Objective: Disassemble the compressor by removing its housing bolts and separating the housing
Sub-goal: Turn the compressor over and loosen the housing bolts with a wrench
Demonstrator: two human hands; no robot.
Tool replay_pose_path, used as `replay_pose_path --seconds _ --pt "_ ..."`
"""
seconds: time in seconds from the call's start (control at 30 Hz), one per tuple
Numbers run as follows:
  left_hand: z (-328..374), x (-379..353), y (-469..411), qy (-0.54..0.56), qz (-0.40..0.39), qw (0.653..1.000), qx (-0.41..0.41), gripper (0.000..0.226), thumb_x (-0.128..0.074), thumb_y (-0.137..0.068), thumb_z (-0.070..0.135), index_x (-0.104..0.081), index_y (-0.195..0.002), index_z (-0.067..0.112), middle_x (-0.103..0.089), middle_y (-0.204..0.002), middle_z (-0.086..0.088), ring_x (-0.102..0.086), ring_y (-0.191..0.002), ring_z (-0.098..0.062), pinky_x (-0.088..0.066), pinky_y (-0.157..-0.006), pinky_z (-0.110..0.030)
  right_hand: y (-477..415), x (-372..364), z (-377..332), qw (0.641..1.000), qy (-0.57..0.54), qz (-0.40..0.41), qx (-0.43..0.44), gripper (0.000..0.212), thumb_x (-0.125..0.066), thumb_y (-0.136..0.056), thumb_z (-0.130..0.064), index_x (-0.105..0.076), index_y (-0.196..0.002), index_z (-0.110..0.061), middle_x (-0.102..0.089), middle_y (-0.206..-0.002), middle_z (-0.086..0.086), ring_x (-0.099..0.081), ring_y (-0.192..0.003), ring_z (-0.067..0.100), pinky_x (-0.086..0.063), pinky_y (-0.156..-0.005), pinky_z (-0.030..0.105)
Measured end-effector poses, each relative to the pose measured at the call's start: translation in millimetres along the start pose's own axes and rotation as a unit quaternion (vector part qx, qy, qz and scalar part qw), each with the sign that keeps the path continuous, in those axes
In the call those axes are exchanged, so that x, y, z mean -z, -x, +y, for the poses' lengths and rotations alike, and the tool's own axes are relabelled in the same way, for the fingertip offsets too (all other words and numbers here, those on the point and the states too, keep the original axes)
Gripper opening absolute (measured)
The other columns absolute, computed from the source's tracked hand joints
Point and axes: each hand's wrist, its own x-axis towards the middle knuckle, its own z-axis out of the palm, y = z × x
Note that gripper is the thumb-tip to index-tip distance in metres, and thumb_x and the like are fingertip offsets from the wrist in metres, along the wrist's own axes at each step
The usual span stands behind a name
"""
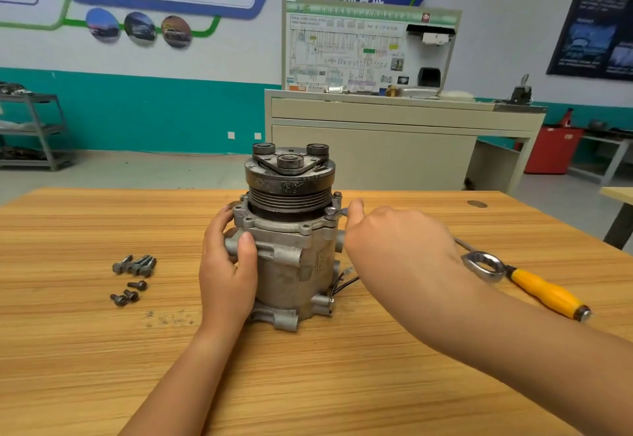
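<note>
From my station I read the compressor (291, 264) as standing upright near the middle of the worktop (308, 384), its long axis vertical and the grooved pulley (289, 182) on top. The next turn hinges on the flange bolt (329, 210) at the front right corner. It sits just left of the right hand (394, 240), with the wrench (337, 211) seated on it and the shank running off to the right under the palm. That hand is plainly the nearer one. Its thumb lies against the wrench head and its fingers are curled out of my sight, so I judge it to be pinching the wrench. The left hand (226, 264) wraps the opposite side of the housing, thumb in front and fingers round the back, bracing it. I count one compressor, and two bolts upright on the right of the flange: the one under the wrench and a second bolt (337, 195) just behind it. Several front holes look bare. Well to the left lie the loose bolts (135, 266): three short ones apart, plus a tight cluster of long ones, about four, overlapping too much to be sure. To the right I see one yellow-handled screwdriver (548, 293) and a ring spanner end (483, 266); I cannot tell whether that belongs to the held wrench
</note>
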Motion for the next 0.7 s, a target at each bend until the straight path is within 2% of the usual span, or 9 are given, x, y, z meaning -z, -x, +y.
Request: replay_pose_path --seconds 0.07,0.13,0.23,0.3,0.4,0.47,0.53,0.63,0.7 --pt "1 0 0 -0.003 -0.002 1.000 -0.001 0.051 -0.040 -0.086 0.039 -0.040 -0.135 0.026 -0.043 -0.133 0.014 -0.038 -0.123 0.001 -0.031 -0.099 -0.017 1 -6 -3 0.999 0.023 0.017 0.016 0.061 -0.034 -0.091 0.005 -0.003 -0.143 0.007 -0.046 -0.121 0.022 -0.055 -0.091 0.032 -0.023 -0.039 0.030" --pt "2 1 0 -0.010 -0.003 1.000 -0.005 0.048 -0.039 -0.086 0.038 -0.041 -0.133 0.026 -0.043 -0.135 0.011 -0.038 -0.125 -0.001 -0.031 -0.101 -0.020 -1 -17 9 0.998 0.044 0.048 0.016 0.060 -0.034 -0.090 0.001 -0.006 -0.143 0.003 -0.051 -0.094 0.013 -0.048 -0.064 0.023 -0.021 -0.037 0.029" --pt "3 0 -1 -0.018 0.001 1.000 -0.019 0.044 -0.039 -0.088 0.033 -0.042 -0.130 0.023 -0.041 -0.140 0.004 -0.034 -0.121 0.014 -0.027 -0.095 -0.002 -20 -30 46 0.995 0.059 0.049 0.057 0.038 -0.038 -0.092 -0.006 -0.029 -0.128 -0.010 -0.034 -0.064 -0.002 -0.031 -0.048 0.014 -0.024 -0.039 0.026" --pt "4 -2 0 -0.019 0.003 0.999 -0.027 0.045 -0.039 -0.088 0.030 -0.044 -0.130 0.015 -0.038 -0.141 0.003 -0.029 -0.111 0.029 -0.024 -0.088 0.006 -43 -39 71 0.990 0.084 0.076 0.079 0.033 -0.041 -0.092 -0.007 -0.031 -0.123 -0.016 -0.038 -0.068 -0.002 -0.037 -0.050 0.016 -0.030 -0.042 0.026" --pt "3 -3 0 -0.018 0.007 0.999 -0.040 0.046 -0.039 -0.089 0.027 -0.045 -0.130 0.007 -0.035 -0.139 0.001 -0.028 -0.107 0.034 -0.023 -0.083 0.008 -76 -59 88 0.988 0.064 0.116 0.080 0.037 -0.043 -0.092 -0.004 -0.033 -0.126 -0.014 -0.056 -0.092 0.005 -0.052 -0.070 0.021 -0.045 -0.058 0.030" --pt "2 -2 1 -0.016 0.006 0.999 -0.045 0.046 -0.040 -0.089 0.026 -0.045 -0.130 0.006 -0.035 -0.138 0.001 -0.028 -0.105 0.035 -0.023 -0.081 0.009 -84 -75 88 0.988 0.025 0.129 0.077 0.036 -0.040 -0.094 -0.004 -0.036 -0.127 -0.015 -0.059 -0.105 0.006 -0.058 -0.086 0.023 -0.048 -0.070 0.032" --pt "1 -2 0 -0.013 0.006 0.999 -0.042 0.042 -0.040 -0.089 0.028 -0.044 -0.129 0.015 -0.035 -0.138 0.003 -0.029 -0.106 0.034 -0.024 -0.080 0.009 -79 -91 85 0.982 -0.054 0.178 0.039 0.032 -0.039 -0.096 -0.009 -0.040 -0.127 -0.014 -0.061 -0.103 0.006 -0.059 -0.086 0.026 -0.047 -0.068 0.034" --pt "1 -2 -2 -0.012 0.004 1.000 -0.026 0.035 -0.039 -0.088 0.033 -0.040 -0.123 0.029 -0.037 -0.138 0.006 -0.033 -0.112 0.026 -0.024 -0.084 0.008 -55 -97 78 0.919 -0.299 0.256 -0.018 0.027 -0.041 -0.096 -0.015 -0.047 -0.121 -0.008 -0.055 -0.066 0.002 -0.054 -0.061 0.031 -0.037 -0.052 0.035" --pt "1 -1 -2 -0.015 0.004 1.000 -0.017 0.034 -0.039 -0.088 0.033 -0.039 -0.122 0.031 -0.037 -0.138 0.008 -0.033 -0.120 0.012 -0.024 -0.088 0.006 -40 -89 75 0.894 -0.363 0.263 -0.003 0.030 -0.042 -0.096 -0.015 -0.047 -0.125 -0.010 -0.043 -0.056 -0.008 -0.046 -0.052 0.022 -0.032 -0.051 0.033"
